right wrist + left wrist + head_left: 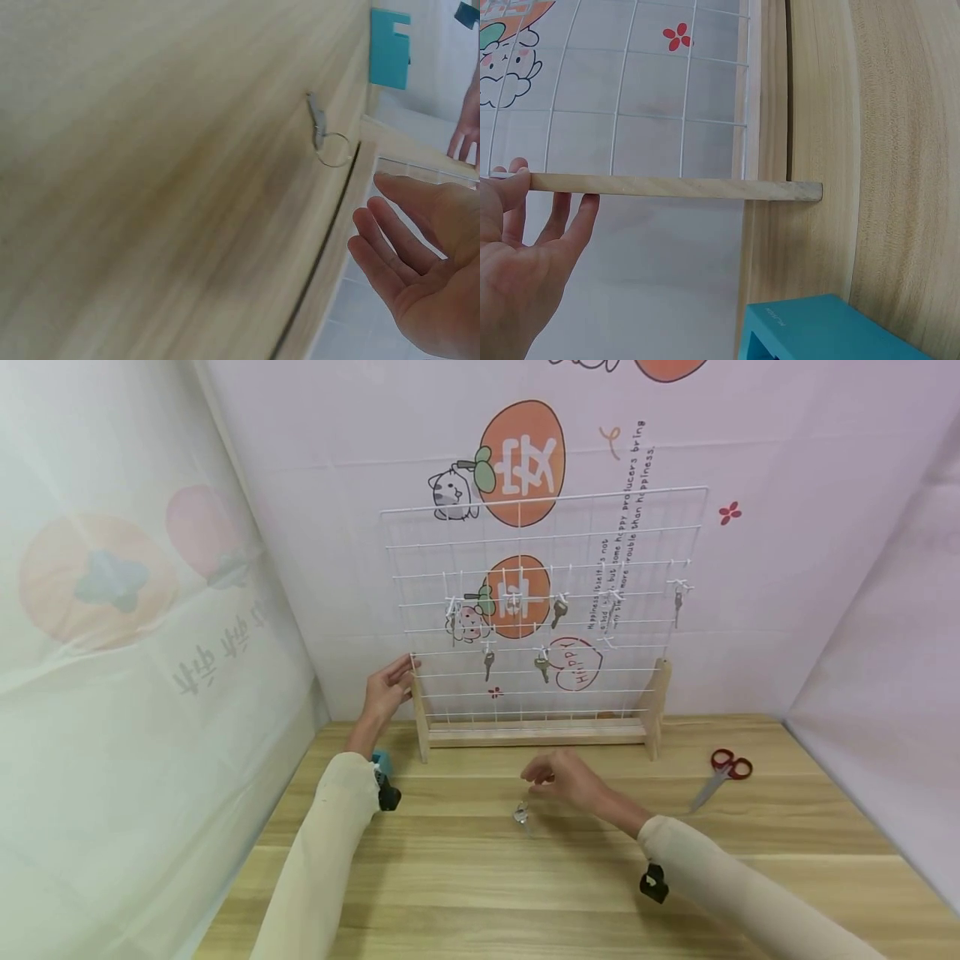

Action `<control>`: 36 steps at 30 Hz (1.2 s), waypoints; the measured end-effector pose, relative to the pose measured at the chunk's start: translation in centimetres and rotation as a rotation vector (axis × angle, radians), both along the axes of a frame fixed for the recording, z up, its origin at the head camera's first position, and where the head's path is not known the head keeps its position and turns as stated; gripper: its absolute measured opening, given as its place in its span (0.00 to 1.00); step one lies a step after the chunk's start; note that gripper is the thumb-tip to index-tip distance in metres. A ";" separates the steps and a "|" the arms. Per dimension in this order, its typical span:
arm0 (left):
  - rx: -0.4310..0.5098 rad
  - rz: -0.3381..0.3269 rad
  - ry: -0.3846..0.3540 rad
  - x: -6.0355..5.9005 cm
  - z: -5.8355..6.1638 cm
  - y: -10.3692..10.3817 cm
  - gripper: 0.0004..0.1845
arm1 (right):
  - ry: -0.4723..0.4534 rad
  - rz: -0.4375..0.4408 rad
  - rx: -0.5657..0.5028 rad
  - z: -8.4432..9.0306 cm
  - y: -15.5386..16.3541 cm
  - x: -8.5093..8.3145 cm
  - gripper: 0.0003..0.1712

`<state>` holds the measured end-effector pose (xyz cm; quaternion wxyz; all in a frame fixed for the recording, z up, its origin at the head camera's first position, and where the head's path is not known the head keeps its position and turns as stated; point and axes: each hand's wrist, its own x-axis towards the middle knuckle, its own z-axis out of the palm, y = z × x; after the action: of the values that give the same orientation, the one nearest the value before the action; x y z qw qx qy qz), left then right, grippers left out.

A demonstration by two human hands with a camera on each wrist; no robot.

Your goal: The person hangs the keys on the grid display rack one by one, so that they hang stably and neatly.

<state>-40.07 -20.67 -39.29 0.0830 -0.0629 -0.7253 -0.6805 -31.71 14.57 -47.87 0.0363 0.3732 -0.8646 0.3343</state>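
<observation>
A white wire grid [546,493] stands in a wooden stand [536,732] at the back of the table, with several keys [542,667] hanging from it. My left hand [388,689] rests with straight fingers [562,221] against the top of the stand's left post [675,186]. Over the table in front of the stand, my right hand [558,777] hovers with its palm [420,277] open and holds nothing. A loose key on a ring [520,814] lies on the wood just below and left of it, and it also shows in the right wrist view as the key [321,135].
Red-handled scissors [720,772] lie on the table [480,893] at the right. A teal block [382,760] sits by my left wrist, near the post's foot. Printed sheets wall in the back and both sides.
</observation>
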 end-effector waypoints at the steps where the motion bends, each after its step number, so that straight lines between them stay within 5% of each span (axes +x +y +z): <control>1: 0.005 -0.006 -0.006 0.1 0.2 0.0 0.26 | -0.003 0.002 -0.001 -0.3 0.0 0.0 0.10; 11: 0.010 -0.026 -0.017 1.4 1.9 0.4 0.26 | -0.039 -0.034 0.024 -1.6 -0.2 0.9 0.08; 15: 0.028 -0.032 -0.018 1.3 1.8 0.4 0.26 | -0.081 -0.050 0.037 -2.2 -0.3 1.0 0.07; 22: 0.031 -0.011 -0.002 -0.8 -0.3 0.2 0.25 | -0.084 -0.066 0.049 -2.9 -0.2 0.9 0.03; 36: -0.030 0.042 0.013 -0.4 -0.4 0.0 0.24 | -0.014 -0.067 0.015 -1.6 0.3 1.1 0.03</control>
<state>-40.43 -20.64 -39.70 0.1008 -0.0533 -0.7361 -0.6672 -30.59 14.91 -49.45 0.0387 0.3421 -0.8793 0.3290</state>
